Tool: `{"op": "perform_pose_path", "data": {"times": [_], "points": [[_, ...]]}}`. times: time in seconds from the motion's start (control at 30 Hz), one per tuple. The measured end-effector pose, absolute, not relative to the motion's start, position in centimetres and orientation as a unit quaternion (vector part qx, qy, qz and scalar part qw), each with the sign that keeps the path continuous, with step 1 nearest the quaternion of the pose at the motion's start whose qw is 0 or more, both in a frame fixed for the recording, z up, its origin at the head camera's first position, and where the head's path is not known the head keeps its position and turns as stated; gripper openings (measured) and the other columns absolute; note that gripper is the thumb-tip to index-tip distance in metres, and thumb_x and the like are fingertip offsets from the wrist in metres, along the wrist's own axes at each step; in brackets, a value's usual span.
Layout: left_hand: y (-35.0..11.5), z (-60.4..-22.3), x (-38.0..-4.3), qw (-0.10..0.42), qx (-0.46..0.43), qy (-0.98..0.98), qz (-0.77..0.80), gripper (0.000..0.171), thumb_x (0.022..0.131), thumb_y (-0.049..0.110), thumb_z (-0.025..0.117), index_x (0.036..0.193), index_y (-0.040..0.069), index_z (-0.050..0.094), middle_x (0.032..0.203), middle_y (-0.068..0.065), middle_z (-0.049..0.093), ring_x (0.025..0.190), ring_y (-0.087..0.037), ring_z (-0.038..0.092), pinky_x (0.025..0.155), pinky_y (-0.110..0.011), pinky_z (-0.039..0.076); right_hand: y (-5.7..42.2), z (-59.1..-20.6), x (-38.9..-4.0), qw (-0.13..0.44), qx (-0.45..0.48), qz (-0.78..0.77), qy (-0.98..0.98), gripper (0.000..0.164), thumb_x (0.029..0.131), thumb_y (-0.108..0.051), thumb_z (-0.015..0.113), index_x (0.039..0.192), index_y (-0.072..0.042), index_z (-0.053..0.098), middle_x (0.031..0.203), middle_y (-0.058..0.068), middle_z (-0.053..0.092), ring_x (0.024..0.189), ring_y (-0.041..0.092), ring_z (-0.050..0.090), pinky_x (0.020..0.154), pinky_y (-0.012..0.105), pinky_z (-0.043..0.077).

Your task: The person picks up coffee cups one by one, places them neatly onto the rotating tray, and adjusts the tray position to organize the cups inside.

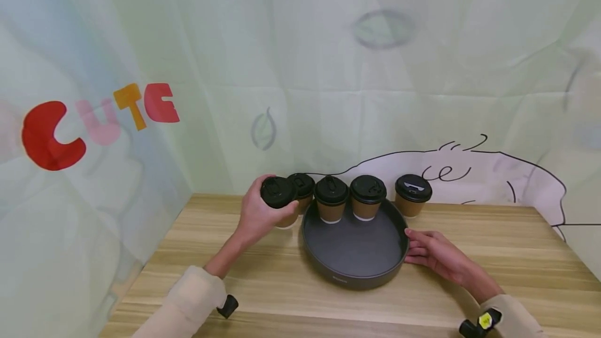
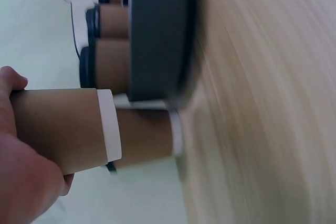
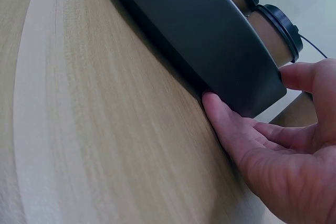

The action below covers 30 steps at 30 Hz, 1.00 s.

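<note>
In the head view my left hand (image 1: 257, 213) grips a brown paper coffee cup (image 2: 63, 129) with a black lid, left of a round dark grey pan (image 1: 357, 254). The cup's white base faces the table in the left wrist view, where it overlaps another coffee cup (image 2: 144, 135) standing behind it. My right hand (image 1: 436, 254) holds the pan's right side, one digit at the rim and fingertips (image 3: 210, 99) at the lower edge. Two lidded cups, a left one (image 1: 331, 200) and a right one (image 1: 368, 197), stand inside the pan at its back.
Another lidded cup (image 1: 412, 195) stands on the wooden table (image 1: 272, 296) behind the pan's right side. A pale printed curtain (image 1: 319, 113) hangs along the table's back and left edges, with coloured letters (image 1: 129, 103) on the left.
</note>
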<state>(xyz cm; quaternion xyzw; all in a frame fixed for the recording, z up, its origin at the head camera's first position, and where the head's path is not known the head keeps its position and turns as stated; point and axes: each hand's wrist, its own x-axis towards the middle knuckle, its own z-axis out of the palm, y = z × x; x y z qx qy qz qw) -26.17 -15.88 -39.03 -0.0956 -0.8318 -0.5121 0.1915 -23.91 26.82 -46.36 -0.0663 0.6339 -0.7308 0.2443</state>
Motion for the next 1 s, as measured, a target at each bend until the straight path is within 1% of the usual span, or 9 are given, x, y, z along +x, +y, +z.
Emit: {"op": "perform_pose_path", "data": {"times": [0.17,0.27,0.4,0.6,0.8,1.0], "points": [[-13.4,-38.7,-25.5,0.205,-0.135,-0.821,-0.515,0.08,0.069,0.026,0.094,0.136,0.003,0.057,0.129,-0.013,0.063,0.115,-0.03,0.061,0.097,-0.048,0.05,26.9,-46.3,-23.9,0.246,-0.066,-0.731,0.633,0.043,0.112,-0.024,0.048,0.129,0.016,0.047,0.106,0.013,0.073,0.101,0.021,0.072,0.096,0.039,0.057],[-12.0,-39.1,-25.5,0.224,-0.153,-0.818,-0.507,0.078,0.068,0.026,0.093,0.133,0.002,0.058,0.128,-0.013,0.064,0.116,-0.03,0.061,0.098,-0.049,0.05,26.9,-46.4,-23.9,0.247,-0.066,-0.729,0.634,0.045,0.112,-0.025,0.048,0.131,0.017,0.046,0.107,0.013,0.073,0.101,0.02,0.072,0.097,0.039,0.056],[-10.5,-39.9,-25.8,0.238,-0.162,-0.815,-0.502,0.077,0.067,0.026,0.092,0.132,0.0,0.058,0.126,-0.014,0.064,0.115,-0.031,0.061,0.097,-0.049,0.051,27.0,-46.4,-24.0,0.246,-0.064,-0.727,0.638,0.049,0.112,-0.026,0.048,0.133,0.018,0.044,0.107,0.013,0.073,0.102,0.02,0.072,0.097,0.039,0.056],[-9.1,-40.6,-25.7,0.233,-0.157,-0.814,-0.509,0.079,0.067,0.026,0.092,0.132,-0.001,0.058,0.126,-0.014,0.063,0.113,-0.033,0.06,0.095,-0.05,0.052,27.0,-46.5,-24.1,0.245,-0.067,-0.723,0.643,0.049,0.112,-0.026,0.048,0.133,0.019,0.043,0.108,0.013,0.073,0.102,0.02,0.071,0.097,0.038,0.056],[-8.1,-41.6,-25.1,0.218,-0.153,-0.825,-0.499,0.08,0.067,0.028,0.092,0.133,0.0,0.056,0.129,-0.014,0.061,0.118,-0.031,0.058,0.1,-0.048,0.05,26.9,-46.4,-24.0,0.238,-0.062,-0.722,0.647,0.051,0.112,-0.026,0.048,0.134,0.019,0.042,0.108,0.013,0.073,0.101,0.02,0.071,0.097,0.038,0.057],[-7.4,-42.9,-24.6,0.205,-0.139,-0.834,-0.493,0.081,0.067,0.028,0.093,0.133,0.001,0.054,0.127,-0.014,0.06,0.117,-0.03,0.057,0.1,-0.047,0.05,26.8,-46.5,-24.1,0.238,-0.057,-0.722,0.648,0.053,0.112,-0.026,0.049,0.135,0.02,0.04,0.108,0.013,0.073,0.101,0.02,0.071,0.097,0.038,0.056]]}}
